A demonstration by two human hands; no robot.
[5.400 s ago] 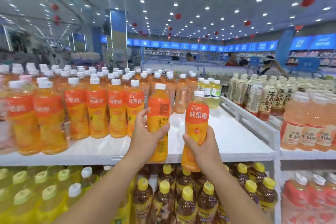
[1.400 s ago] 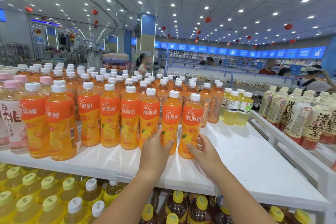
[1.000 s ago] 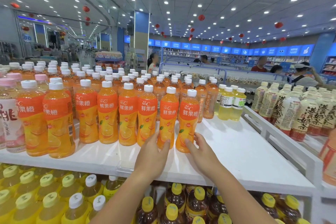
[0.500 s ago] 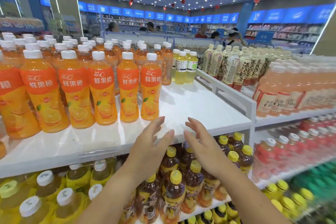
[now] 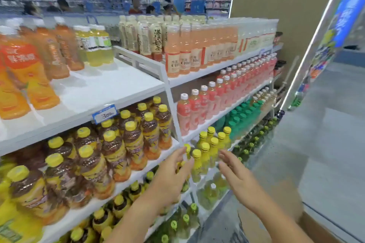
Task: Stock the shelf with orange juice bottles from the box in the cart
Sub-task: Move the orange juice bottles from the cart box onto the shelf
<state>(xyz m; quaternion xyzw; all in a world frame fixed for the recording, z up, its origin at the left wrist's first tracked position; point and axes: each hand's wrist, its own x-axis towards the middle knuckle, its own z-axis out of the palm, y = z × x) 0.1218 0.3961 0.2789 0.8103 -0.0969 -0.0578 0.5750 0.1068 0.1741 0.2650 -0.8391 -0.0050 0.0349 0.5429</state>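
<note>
- The left hand (image 5: 171, 178) and right hand (image 5: 236, 177) are both bare, empty and open-fingered, held apart in front of the lower shelves.
- Plastic orange juice bottles with orange labels (image 5: 25, 77) stand at the left of the white top shelf (image 5: 110, 87), which is bare to their right.
- Pale yellow drink bottles (image 5: 96, 45) stand behind them.
- Brown tea bottles with yellow caps (image 5: 118, 144) fill the shelf below.
- Pink drink bottles with white caps (image 5: 199, 104) line the neighbouring bay.
- A brown cardboard box edge (image 5: 254, 225) shows at the bottom, blurred.
</note>
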